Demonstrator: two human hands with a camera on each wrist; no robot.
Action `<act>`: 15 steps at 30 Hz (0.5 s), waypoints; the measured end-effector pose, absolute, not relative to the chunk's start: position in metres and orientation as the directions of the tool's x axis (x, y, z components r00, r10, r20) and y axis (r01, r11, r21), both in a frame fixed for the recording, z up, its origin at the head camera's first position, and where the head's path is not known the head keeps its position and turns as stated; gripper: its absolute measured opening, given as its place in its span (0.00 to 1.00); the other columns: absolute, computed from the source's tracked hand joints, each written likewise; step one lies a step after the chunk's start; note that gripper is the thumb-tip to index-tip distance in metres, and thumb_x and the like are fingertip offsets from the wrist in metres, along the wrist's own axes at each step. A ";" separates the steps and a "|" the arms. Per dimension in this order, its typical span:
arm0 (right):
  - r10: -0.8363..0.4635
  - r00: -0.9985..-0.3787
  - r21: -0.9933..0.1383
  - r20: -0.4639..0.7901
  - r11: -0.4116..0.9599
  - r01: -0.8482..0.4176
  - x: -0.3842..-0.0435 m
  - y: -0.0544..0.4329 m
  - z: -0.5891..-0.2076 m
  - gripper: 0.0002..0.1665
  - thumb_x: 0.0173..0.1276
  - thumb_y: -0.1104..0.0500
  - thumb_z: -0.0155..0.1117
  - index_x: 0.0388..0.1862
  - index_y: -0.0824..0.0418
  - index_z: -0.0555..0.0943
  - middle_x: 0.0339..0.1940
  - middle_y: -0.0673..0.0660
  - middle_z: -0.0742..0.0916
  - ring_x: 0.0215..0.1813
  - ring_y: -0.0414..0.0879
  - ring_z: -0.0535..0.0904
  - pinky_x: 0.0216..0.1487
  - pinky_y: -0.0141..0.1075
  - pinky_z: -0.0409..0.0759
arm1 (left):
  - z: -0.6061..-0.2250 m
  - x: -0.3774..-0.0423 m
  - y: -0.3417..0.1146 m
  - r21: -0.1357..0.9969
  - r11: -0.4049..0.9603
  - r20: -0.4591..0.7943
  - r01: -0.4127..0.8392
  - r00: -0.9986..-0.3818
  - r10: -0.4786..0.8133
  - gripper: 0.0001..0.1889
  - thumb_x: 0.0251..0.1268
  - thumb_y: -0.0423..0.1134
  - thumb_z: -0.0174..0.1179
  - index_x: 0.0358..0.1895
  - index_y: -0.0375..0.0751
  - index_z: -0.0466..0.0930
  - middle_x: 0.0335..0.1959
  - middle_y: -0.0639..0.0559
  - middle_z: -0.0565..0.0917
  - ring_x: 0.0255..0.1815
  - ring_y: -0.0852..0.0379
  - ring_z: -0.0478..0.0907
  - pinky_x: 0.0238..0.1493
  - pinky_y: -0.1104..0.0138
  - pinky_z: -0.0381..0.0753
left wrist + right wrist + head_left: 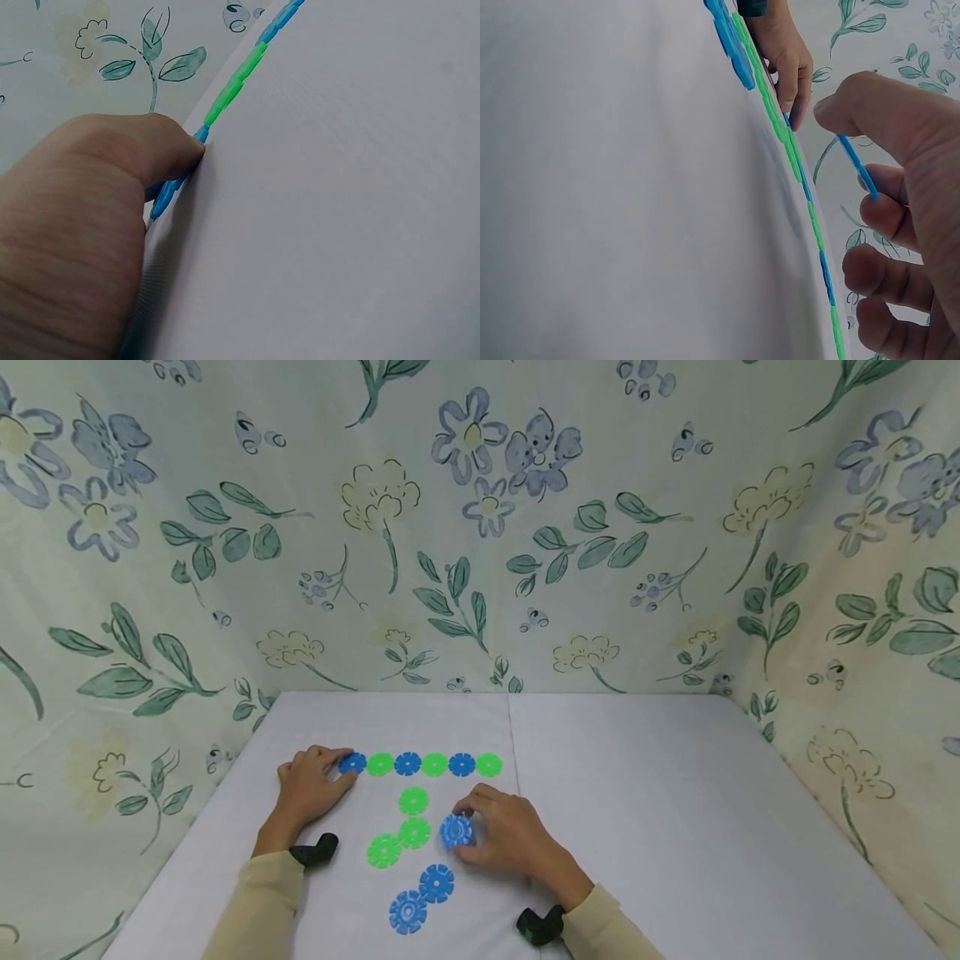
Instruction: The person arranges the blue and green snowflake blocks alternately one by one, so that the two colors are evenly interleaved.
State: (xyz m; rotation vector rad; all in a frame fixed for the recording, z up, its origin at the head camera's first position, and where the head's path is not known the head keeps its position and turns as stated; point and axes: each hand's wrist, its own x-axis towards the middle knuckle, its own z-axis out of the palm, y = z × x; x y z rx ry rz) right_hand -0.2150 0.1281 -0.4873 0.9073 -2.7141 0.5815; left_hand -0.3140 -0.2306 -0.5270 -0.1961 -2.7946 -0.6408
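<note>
A straight row of several notched plastic discs, alternating blue and green, lies across the table. My left hand [311,785] pinches the blue disc [352,764] at the row's left end, index finger at its far edge and thumb [184,148] at its near edge. My right hand [510,829] holds a loose blue notched disc [457,832] by its rim, between thumb and fingers. In the right wrist view this disc [858,166] appears edge-on, raised off the cloth. Three loose green discs [414,832] lie between the hands, below the row.
Nearer the front, two blue discs [437,883] lie edge to edge on the white tablecloth [675,810]. A seam runs down the cloth right of the row. Floral curtains [480,552] enclose the table at the back and sides. Both wrists wear black mounts [316,850].
</note>
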 end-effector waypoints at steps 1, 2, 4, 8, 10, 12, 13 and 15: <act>-0.523 -0.785 -0.304 0.332 0.728 -0.614 -0.215 0.128 -0.487 0.26 0.53 0.37 0.76 0.49 0.44 0.84 0.43 0.39 0.83 0.40 0.32 0.79 0.40 0.28 0.78 | -0.527 -0.314 -0.231 0.407 0.894 0.286 0.188 -0.956 0.071 0.26 0.63 0.55 0.63 0.62 0.52 0.81 0.53 0.41 0.80 0.55 0.38 0.72 0.54 0.40 0.56; -0.518 -0.787 -0.313 0.336 0.727 -0.612 -0.215 0.129 -0.487 0.26 0.53 0.37 0.76 0.49 0.44 0.84 0.43 0.39 0.83 0.40 0.32 0.79 0.40 0.28 0.78 | -0.527 -0.314 -0.230 0.407 0.894 0.284 0.187 -0.956 0.071 0.26 0.63 0.55 0.63 0.62 0.52 0.81 0.53 0.41 0.80 0.56 0.39 0.72 0.54 0.40 0.56; -0.510 -0.788 -0.321 0.345 0.725 -0.610 -0.215 0.129 -0.486 0.26 0.52 0.38 0.77 0.49 0.44 0.84 0.42 0.39 0.83 0.40 0.32 0.79 0.40 0.27 0.77 | -0.527 -0.315 -0.231 0.402 0.896 0.278 0.186 -0.958 0.074 0.26 0.63 0.55 0.63 0.63 0.52 0.80 0.53 0.41 0.80 0.56 0.39 0.72 0.54 0.40 0.56; -0.505 -0.782 -0.317 0.366 0.722 -0.615 -0.217 0.130 -0.485 0.26 0.51 0.38 0.77 0.48 0.44 0.84 0.41 0.38 0.83 0.38 0.31 0.78 0.37 0.26 0.76 | -0.526 -0.315 -0.231 0.401 0.898 0.271 0.182 -0.960 0.073 0.25 0.63 0.56 0.62 0.63 0.53 0.80 0.54 0.42 0.79 0.57 0.39 0.72 0.55 0.40 0.56; -0.504 -0.776 -0.316 0.379 0.718 -0.620 -0.217 0.130 -0.483 0.26 0.51 0.38 0.77 0.48 0.44 0.85 0.41 0.39 0.83 0.37 0.31 0.78 0.36 0.25 0.75 | -0.526 -0.315 -0.231 0.401 0.897 0.273 0.185 -0.959 0.076 0.25 0.64 0.55 0.62 0.63 0.52 0.80 0.54 0.41 0.79 0.57 0.38 0.72 0.54 0.40 0.56; -0.503 -0.770 -0.321 0.392 0.710 -0.627 -0.218 0.131 -0.482 0.26 0.51 0.39 0.78 0.48 0.45 0.85 0.40 0.39 0.83 0.37 0.32 0.78 0.36 0.25 0.75 | -0.526 -0.315 -0.231 0.403 0.897 0.273 0.183 -0.959 0.073 0.26 0.63 0.56 0.62 0.63 0.53 0.80 0.54 0.41 0.79 0.56 0.38 0.72 0.55 0.40 0.56; -0.500 -0.770 -0.325 0.397 0.708 -0.627 -0.218 0.131 -0.481 0.26 0.51 0.39 0.78 0.48 0.45 0.85 0.40 0.39 0.83 0.36 0.32 0.78 0.35 0.25 0.75 | -0.526 -0.315 -0.231 0.402 0.897 0.272 0.182 -0.959 0.073 0.26 0.63 0.56 0.62 0.63 0.53 0.80 0.54 0.41 0.79 0.56 0.38 0.72 0.55 0.40 0.56; -0.490 -0.771 -0.331 0.407 0.708 -0.624 -0.219 0.133 -0.480 0.26 0.51 0.39 0.78 0.47 0.45 0.85 0.40 0.39 0.83 0.35 0.33 0.78 0.33 0.24 0.74 | -0.526 -0.315 -0.231 0.402 0.898 0.272 0.181 -0.960 0.072 0.26 0.63 0.55 0.62 0.63 0.52 0.80 0.54 0.41 0.79 0.57 0.38 0.72 0.55 0.39 0.56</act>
